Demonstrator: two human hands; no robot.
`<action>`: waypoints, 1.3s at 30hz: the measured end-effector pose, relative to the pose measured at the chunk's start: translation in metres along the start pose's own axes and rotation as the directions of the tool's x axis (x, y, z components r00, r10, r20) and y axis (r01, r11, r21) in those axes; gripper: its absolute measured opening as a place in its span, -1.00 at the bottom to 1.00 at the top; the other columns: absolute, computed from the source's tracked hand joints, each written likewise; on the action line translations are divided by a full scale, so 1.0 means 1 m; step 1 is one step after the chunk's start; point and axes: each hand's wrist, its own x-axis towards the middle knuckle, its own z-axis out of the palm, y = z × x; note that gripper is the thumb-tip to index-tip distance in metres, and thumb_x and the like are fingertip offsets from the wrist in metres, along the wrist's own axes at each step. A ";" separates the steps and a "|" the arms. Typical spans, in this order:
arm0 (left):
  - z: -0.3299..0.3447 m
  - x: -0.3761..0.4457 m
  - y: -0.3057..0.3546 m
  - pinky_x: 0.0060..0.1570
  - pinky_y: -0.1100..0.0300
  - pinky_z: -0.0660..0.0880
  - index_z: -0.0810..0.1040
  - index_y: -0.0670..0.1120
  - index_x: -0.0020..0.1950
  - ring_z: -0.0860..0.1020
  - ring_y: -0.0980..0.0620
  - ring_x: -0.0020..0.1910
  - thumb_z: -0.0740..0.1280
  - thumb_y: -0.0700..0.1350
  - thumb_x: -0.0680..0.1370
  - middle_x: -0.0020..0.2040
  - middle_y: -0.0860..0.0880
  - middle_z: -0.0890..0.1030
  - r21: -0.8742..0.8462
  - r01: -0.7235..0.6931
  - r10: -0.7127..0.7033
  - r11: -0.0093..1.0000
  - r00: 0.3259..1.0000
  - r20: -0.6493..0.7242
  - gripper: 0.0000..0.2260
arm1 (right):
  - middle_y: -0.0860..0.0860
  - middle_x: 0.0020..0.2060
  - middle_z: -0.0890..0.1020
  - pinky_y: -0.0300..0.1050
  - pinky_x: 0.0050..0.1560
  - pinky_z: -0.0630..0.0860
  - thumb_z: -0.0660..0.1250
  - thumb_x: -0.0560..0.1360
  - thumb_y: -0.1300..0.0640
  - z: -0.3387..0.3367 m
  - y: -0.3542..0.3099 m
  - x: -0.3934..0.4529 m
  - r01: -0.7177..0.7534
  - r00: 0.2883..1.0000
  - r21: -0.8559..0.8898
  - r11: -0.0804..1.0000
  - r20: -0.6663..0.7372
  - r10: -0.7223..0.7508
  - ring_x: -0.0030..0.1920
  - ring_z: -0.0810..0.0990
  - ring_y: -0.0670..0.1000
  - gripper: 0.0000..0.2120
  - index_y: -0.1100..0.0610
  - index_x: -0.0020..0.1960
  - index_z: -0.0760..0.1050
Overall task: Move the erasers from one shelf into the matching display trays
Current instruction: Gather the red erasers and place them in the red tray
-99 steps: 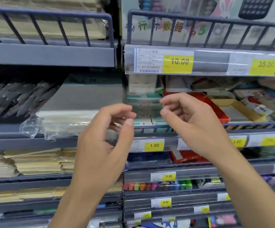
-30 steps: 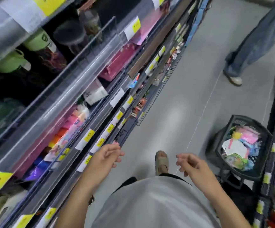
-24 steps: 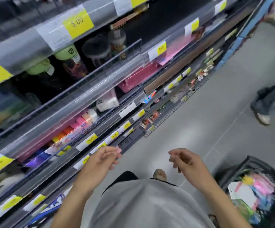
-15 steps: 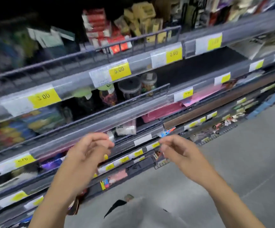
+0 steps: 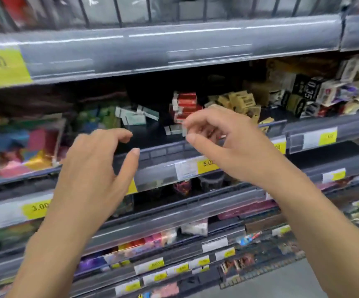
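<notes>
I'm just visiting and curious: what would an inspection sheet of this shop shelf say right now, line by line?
Surface: grey shelf with a low front rail and price tags.
Job's things: red-and-white eraser packs stacked; pale green ones lying loose; tan boxes beside them.
Clutter: colourful packets at left, blurred.
Grips: left hand open, holding nothing; right hand with fingers curled, seemingly holding nothing, just in front of the red packs.
Cables: nothing seen.
Surroundings: more tagged shelves above and below; grey floor at the lower right.

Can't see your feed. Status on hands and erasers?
Left hand open, holding nothing. Right hand curled, apparently empty, blurred. Red eraser packs on shelf behind it. Nothing blocking.
</notes>
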 end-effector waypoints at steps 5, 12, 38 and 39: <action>-0.001 0.000 0.001 -0.11 -0.06 0.51 0.65 -0.04 0.13 0.59 -0.14 -0.12 0.28 0.05 0.63 -0.10 0.01 0.66 0.066 -0.041 0.034 0.997 0.994 0.107 -0.76 | -0.05 0.13 0.56 -0.36 0.07 0.20 0.36 0.57 0.01 0.008 0.007 0.070 0.140 0.974 -0.427 0.893 0.223 -0.046 0.11 0.45 -0.05 -0.73 -0.03 0.25 0.57; 0.001 -0.001 -0.003 -0.14 0.05 0.32 0.64 0.00 0.11 0.57 -0.08 -0.19 0.29 0.04 0.62 -0.14 0.08 0.64 0.098 -0.062 0.051 0.993 0.993 0.110 -0.80 | 0.06 0.12 0.51 0.00 0.27 0.43 0.31 0.55 -0.08 0.027 0.022 0.110 0.123 0.865 -0.616 0.778 0.450 0.220 0.30 0.38 0.14 -0.65 -0.14 0.34 0.47; -0.003 0.044 0.001 -0.42 0.31 0.36 0.46 0.09 0.00 0.52 0.22 -0.35 0.19 -0.12 0.69 -0.30 0.06 0.57 -0.255 0.255 -0.202 0.933 0.955 0.215 -0.86 | 0.11 -0.09 0.73 -0.11 0.00 0.64 0.48 0.45 0.36 0.048 -0.008 0.099 -0.170 0.958 0.584 0.794 0.287 -0.006 -0.13 0.71 0.02 -0.79 0.14 0.03 0.61; -0.004 0.044 -0.001 -0.39 0.37 0.37 0.46 0.10 -0.06 0.53 0.26 -0.32 0.18 -0.12 0.70 -0.29 0.08 0.58 -0.265 0.264 -0.207 0.927 0.953 0.222 -0.81 | 0.07 -0.11 0.74 -0.18 -0.06 0.62 0.48 0.46 0.34 0.047 -0.007 0.102 -0.183 0.955 0.572 0.800 0.296 0.006 -0.16 0.70 -0.02 -0.79 0.12 0.02 0.62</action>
